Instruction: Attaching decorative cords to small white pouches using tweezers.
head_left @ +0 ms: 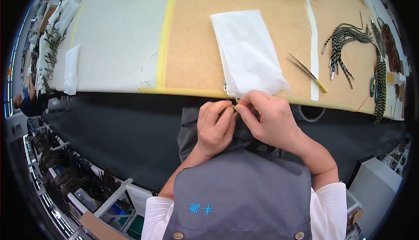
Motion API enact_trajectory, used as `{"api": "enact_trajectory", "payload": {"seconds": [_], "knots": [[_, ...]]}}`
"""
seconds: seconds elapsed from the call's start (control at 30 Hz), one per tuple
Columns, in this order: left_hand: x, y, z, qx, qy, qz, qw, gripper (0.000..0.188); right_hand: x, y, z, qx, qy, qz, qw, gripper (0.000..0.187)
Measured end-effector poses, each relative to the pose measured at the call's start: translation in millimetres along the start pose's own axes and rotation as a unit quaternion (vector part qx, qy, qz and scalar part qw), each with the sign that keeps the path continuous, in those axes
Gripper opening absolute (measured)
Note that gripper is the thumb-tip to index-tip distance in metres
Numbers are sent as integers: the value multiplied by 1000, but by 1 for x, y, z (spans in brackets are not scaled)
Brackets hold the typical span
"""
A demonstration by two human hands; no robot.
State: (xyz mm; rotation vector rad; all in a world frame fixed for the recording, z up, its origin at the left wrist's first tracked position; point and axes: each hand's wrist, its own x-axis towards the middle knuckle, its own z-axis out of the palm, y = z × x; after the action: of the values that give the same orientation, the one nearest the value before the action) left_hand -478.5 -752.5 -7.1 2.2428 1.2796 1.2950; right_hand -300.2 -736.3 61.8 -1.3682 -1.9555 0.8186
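Both my hands meet just in front of the table's near edge, at the lower corner of a white fabric pouch (pixel 246 50). A zipper runs down the pouch's left side, with its pull (pixel 225 86) hanging at the bottom. My left hand (pixel 215 124) is closed, its fingers curled in a pinch. Thumb and forefinger of my right hand (pixel 266 115) pinch together right beside it. Between the fingertips a bit of something small and dark shows; it is mostly covered by the fingers, so its kind is unclear.
Tweezers with yellow grips (pixel 309 72) lie right of the pouch. Farther right are a bunch of striped cords (pixel 345 39), a longer cord bundle (pixel 379 70) and teal-handled snips (pixel 372 86). At far left sit a narrow white packet (pixel 71 70) and another person (pixel 32 102).
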Motion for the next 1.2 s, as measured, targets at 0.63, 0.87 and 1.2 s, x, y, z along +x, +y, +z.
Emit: {"api": "enact_trajectory", "payload": {"seconds": [0.63,0.87,1.2], "knots": [[0,-7,-9,-492,-140,-416,752,7,-17,-2,10,115,35,133,984,8],[14,1,-7,-228,-81,-214,946,6,-25,7,10,286,2,251,925,14],[19,-1,-12,-212,-105,-171,956,7,-19,17,9,356,-17,293,887,12]]}}
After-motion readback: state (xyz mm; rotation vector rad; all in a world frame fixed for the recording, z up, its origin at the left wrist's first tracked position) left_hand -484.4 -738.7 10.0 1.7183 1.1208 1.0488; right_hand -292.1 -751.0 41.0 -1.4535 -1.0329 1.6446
